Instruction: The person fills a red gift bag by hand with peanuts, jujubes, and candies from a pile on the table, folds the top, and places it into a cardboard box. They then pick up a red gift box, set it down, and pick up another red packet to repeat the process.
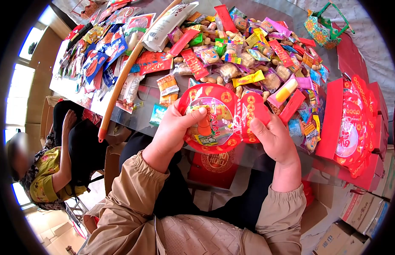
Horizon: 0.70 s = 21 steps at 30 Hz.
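While you've got that red gift bag [221, 117] pinched in both hands just off the table edge [134, 123], watch the grip. Your left hand [174, 129] is curled shut on it with the thumb pressed across the clear window, and your right hand [274, 138] clamps the rim at 3 o'clock. If either thumb slips, I reckon the packed sweets spill into your lap. The loose candy pile [248, 51] at 12 o'clock sits close, so a careless elbow could scatter it too.
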Available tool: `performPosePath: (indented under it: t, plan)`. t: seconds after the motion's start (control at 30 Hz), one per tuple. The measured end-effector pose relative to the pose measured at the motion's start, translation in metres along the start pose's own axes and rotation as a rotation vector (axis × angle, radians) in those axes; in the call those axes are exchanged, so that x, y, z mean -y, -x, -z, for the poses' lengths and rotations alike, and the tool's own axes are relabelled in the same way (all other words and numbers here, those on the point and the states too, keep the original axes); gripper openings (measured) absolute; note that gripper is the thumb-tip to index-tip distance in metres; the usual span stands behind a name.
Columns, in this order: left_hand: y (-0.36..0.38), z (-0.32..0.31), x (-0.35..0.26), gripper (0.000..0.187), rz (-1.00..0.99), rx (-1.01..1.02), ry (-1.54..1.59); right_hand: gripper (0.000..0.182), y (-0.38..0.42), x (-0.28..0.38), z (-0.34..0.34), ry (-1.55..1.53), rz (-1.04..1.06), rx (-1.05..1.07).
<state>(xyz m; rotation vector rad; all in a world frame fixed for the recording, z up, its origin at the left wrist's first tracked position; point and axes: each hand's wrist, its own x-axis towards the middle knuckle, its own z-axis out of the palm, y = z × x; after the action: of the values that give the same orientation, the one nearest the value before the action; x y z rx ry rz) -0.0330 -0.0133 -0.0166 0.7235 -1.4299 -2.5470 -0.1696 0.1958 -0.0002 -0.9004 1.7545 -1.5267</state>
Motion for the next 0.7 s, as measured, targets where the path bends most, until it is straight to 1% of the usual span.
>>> performPosePath:
  t: [0.1, 0.13, 0.23, 0.3, 0.4, 0.47, 0.5, 0.53, 0.57, 0.6, 0.63, 0.7]
  plan:
    - [0.000, -0.005, 0.000, 0.029, -0.026, -0.027, 0.072, 0.037, 0.001, 0.005, -0.002, -0.051, -0.006, -0.066]
    - [0.000, -0.003, 0.001, 0.030, -0.025, -0.027, 0.089, 0.036, 0.001, 0.006, -0.003, -0.073, -0.007, -0.095]
    - [0.000, 0.000, 0.004, 0.035, -0.036, -0.026, 0.131, 0.046, -0.005, 0.000, -0.003, 0.045, 0.211, -0.249]
    - [0.002, -0.007, 0.002, 0.038, -0.060, -0.022, 0.148, 0.057, -0.006, -0.004, -0.007, 0.181, 0.268, -0.397]
    - [0.003, -0.012, 0.002, 0.040, -0.085, 0.018, 0.156, 0.075, -0.006, -0.004, -0.014, 0.009, 0.149, -0.446]
    - [0.003, -0.012, 0.005, 0.042, -0.081, 0.039, 0.160, 0.073, -0.007, -0.006, -0.014, -0.030, 0.139, -0.451]
    - [0.003, -0.015, 0.006, 0.042, -0.077, 0.046, 0.173, 0.070, -0.005, -0.001, -0.013, -0.222, 0.036, -0.377]
    - [0.002, -0.018, 0.006, 0.042, -0.075, 0.054, 0.187, 0.051, -0.003, 0.002, -0.012, -0.272, -0.009, -0.355]
    - [0.002, -0.022, 0.006, 0.043, -0.087, 0.082, 0.196, 0.040, -0.003, 0.000, -0.008, -0.216, 0.006, -0.296]
    - [0.002, -0.024, 0.009, 0.043, -0.084, 0.067, 0.193, 0.029, -0.003, -0.002, -0.002, -0.160, 0.019, -0.238]
    - [0.001, -0.026, 0.011, 0.043, -0.085, 0.056, 0.189, 0.018, -0.003, 0.001, -0.005, -0.197, 0.050, -0.273]
    - [-0.002, -0.027, 0.017, 0.041, -0.095, 0.064, 0.176, 0.019, -0.003, -0.004, -0.005, -0.193, 0.073, -0.327]
